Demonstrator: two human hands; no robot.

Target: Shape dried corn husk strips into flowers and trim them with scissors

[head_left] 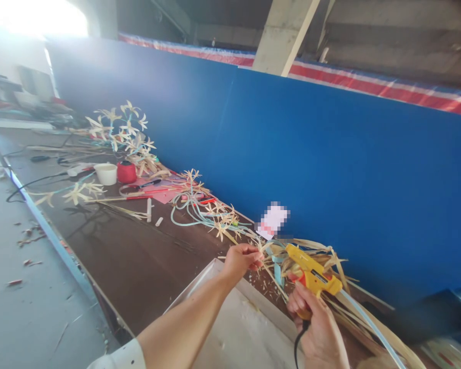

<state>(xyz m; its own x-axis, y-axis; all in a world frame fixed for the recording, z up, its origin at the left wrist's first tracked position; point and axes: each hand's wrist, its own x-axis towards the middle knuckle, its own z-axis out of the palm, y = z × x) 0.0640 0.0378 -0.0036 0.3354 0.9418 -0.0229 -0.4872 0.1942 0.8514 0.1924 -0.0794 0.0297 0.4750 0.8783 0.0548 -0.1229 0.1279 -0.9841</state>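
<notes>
My left hand [243, 260] is closed in a pinch on a small pale flower [266, 247] that looks made of dried husk; part of it is hidden by the fingers. My right hand [311, 320] wraps round the handle of a yellow glue gun [311, 271]. Its nozzle points up and left, toward the flower but apart from it. A long pale glue stick [369, 313] runs out of the gun's back, and a black cord [297, 341] hangs from the grip. Below both hands lies a shallow white tray [230, 318].
Dried husk strips [330, 251] lie behind the glue gun. Along the blue partition [311, 154] are light-blue tubing [180, 218] and more husk flowers [221, 229]. Farther left on the brown table [149, 266] stand a white cup [106, 174], a red container [126, 172] and flower stems.
</notes>
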